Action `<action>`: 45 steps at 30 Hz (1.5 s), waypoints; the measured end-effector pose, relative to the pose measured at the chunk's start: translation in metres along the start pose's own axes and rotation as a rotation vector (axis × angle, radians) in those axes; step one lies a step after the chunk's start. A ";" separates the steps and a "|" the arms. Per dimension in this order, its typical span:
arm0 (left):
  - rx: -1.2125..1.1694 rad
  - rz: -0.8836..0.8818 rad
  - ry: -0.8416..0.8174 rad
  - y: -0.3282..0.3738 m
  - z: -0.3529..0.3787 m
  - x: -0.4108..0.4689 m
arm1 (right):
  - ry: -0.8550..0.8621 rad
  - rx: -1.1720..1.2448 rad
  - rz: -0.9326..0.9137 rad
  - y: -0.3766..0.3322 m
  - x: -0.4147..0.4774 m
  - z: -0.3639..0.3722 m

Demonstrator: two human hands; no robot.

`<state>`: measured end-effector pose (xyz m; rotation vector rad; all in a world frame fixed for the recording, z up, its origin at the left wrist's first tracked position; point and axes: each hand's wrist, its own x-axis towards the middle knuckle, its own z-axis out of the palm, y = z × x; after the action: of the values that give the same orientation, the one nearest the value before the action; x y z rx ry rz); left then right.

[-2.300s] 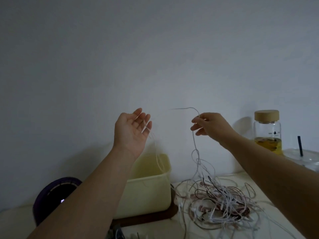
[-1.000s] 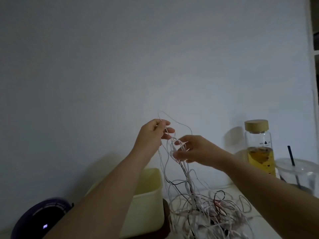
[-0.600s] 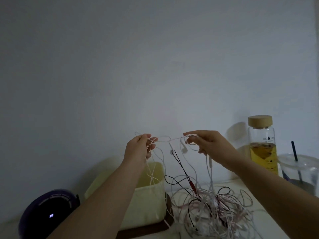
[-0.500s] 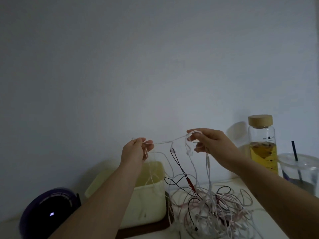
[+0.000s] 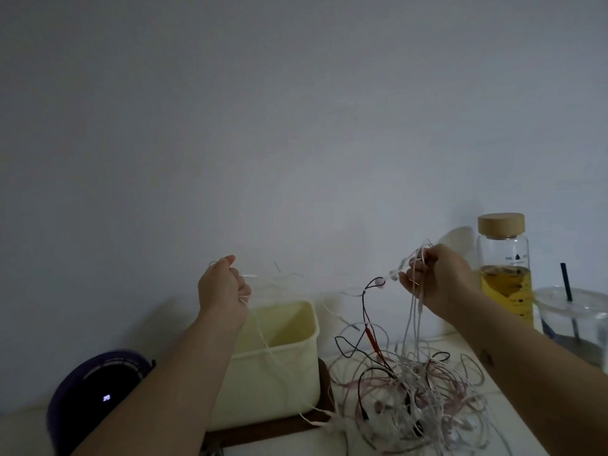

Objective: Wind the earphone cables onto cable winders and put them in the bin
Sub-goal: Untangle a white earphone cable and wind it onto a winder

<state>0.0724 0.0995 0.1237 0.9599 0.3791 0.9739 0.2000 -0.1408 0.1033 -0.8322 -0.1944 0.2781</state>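
Pinching a white earphone cable (image 5: pixel 348 294) in the curled left hand (image 5: pixel 221 291) mid-frame, gripping bunched strands (image 5: pixel 410 311) in the closed right hand (image 5: pixel 437 281) above the lower-right tangle (image 5: pixel 414 390).

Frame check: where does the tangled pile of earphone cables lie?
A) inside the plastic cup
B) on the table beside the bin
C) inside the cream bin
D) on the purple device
B: the earphone cables are heaped on the table between the cream bin and the glass bottle.
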 end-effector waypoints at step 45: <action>-0.313 0.157 -0.143 0.074 0.050 -0.030 | -0.303 -2.046 -0.278 0.049 0.014 -0.015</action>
<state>0.0505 0.0641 0.2082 0.7744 0.0283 1.0634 0.2097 -0.1158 0.0577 -2.7466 -0.9389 -0.1907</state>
